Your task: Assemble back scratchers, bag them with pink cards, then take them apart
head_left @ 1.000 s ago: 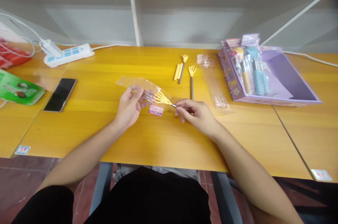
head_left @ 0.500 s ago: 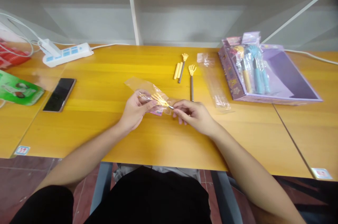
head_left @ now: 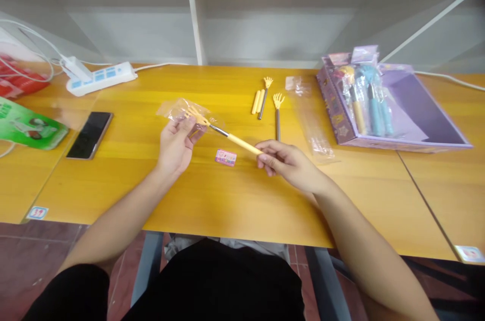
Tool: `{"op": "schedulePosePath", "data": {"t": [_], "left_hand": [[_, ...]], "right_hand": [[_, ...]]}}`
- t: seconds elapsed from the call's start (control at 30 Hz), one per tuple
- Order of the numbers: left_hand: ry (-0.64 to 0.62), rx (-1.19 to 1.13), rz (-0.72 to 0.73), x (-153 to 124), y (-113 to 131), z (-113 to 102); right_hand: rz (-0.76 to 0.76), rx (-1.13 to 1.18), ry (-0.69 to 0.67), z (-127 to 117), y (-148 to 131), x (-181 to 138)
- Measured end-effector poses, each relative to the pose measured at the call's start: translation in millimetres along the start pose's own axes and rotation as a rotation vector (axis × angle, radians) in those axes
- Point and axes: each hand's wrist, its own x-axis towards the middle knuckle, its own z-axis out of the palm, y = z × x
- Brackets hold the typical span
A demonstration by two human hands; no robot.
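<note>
Over yellow table (head_left: 227,200), left fingers (head_left: 180,126) pinch plastic sleeve (head_left: 170,108), right fingers (head_left: 266,151) grip back scratcher (head_left: 237,140).

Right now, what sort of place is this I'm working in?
Probably a small packing bench. A purple display box holds bagged scratchers, loose scratchers and an empty sleeve lie on the yellow table, and the left hand holds a clear bag over the yellow scratcher in the right hand.

Both bare forearms angle in from the bottom corners toward the middle. Left hand (head_left: 175,143) is up a bit higher, back of the hand to the camera, fingertips pinched together at the top. Right hand (head_left: 291,163) sits lower, thumb and fingers closed in a pinch pointing left
</note>
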Motion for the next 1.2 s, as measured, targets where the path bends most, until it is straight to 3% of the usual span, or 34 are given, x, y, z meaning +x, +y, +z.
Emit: {"op": "schedulePosePath", "data": {"t": [0.3, 0.7, 0.97, 1.2], "left_hand": [[-0.219, 0.09, -0.245, -39, -28, 12], [-0.57, 0.414, -0.278, -52, -32, 11], [-0.459, 0.289, -0.326, -43, -27, 7], [-0.482, 0.244, -0.347, -40, -19, 9]], "right_hand": [[0.065, 0.112, -0.004, 12, 3, 3], [-0.235, -0.366, 0.122, 34, 12, 4], [-0.304, -0.447, 0.093, 19, 7, -2], [-0.518, -0.597, 0.12, 5, 4, -3]]}}
